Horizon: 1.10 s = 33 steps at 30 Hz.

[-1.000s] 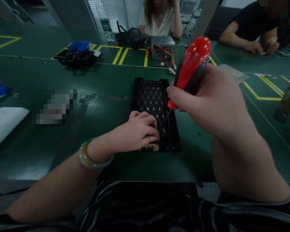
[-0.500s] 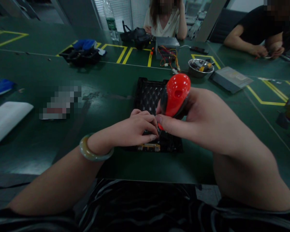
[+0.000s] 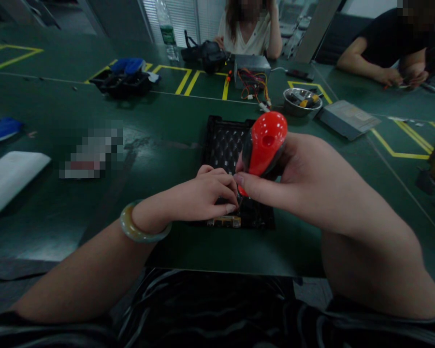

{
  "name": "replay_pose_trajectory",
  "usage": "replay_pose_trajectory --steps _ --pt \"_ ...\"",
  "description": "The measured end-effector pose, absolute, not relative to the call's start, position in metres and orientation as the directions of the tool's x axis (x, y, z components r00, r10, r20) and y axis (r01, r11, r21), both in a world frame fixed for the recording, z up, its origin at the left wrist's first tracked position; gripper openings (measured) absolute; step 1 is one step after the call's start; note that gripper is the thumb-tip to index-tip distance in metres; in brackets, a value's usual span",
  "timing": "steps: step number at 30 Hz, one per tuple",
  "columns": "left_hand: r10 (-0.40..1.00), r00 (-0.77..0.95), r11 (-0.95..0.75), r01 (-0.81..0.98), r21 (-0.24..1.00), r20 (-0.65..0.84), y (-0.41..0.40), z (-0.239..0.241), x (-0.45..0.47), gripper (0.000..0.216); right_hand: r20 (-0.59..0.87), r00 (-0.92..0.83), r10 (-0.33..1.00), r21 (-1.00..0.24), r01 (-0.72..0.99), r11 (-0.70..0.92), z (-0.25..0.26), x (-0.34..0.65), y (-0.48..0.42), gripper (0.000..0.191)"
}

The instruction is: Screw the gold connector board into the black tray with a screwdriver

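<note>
My right hand (image 3: 293, 179) is closed around a red and black screwdriver (image 3: 267, 140), its handle's butt tilted up toward me. The shaft points down at the near part of a black plastic housing (image 3: 223, 140), which lies on the table and has a diamond-patterned inside. My left hand (image 3: 206, 195) rests over the housing, thumb and fingers pinched close to the screwdriver's tip; whatever they grip there is too small and covered to make out. A small circuit board (image 3: 224, 222) shows at the housing's near edge, just below my left thumb.
On the green table stand a metal bowl of parts (image 3: 302, 103), a grey metal box with coloured wires (image 3: 252, 70), a flat grey case (image 3: 348, 118) and a black tray with blue cloth (image 3: 121, 82). A white device (image 3: 12, 179) lies left. Two people sit opposite.
Almost nothing differs. Both hands and the screwdriver keep their places at the housing, with only a very slight shift of the whole view.
</note>
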<state>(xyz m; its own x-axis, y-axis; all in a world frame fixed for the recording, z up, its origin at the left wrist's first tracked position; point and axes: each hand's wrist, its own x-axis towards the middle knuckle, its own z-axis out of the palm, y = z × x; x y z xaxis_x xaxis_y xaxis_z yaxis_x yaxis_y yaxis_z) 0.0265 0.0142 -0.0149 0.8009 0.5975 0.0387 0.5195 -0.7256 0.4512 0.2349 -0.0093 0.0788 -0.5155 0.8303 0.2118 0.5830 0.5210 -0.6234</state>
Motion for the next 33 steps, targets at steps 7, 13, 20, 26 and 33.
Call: replay_pose_trajectory --steps 7,13,20,26,33 --pt "0.591 0.806 -0.733 0.523 0.435 0.026 0.013 -0.015 0.026 0.024 0.203 -0.492 0.847 -0.637 0.590 0.496 0.073 0.236 -0.007 0.023" --pt "0.607 0.794 -0.694 0.554 0.459 -0.039 0.010 -0.006 0.030 0.021 0.268 -0.466 0.843 -0.639 0.569 0.517 0.070 0.232 -0.005 0.036" --pt "0.576 0.817 -0.718 0.503 0.480 0.006 0.012 -0.013 0.028 0.021 0.195 -0.538 0.820 -0.663 0.544 0.514 0.084 0.238 -0.009 0.019" --pt "0.552 0.834 -0.737 0.488 0.467 0.001 0.014 -0.011 0.030 0.020 0.311 -0.391 0.866 -0.621 0.607 0.496 0.086 0.238 -0.010 0.012" --pt "0.590 0.808 -0.716 0.514 0.472 0.014 0.017 -0.012 0.030 0.020 0.298 -0.433 0.851 -0.527 0.669 0.525 0.070 0.238 0.005 0.014"
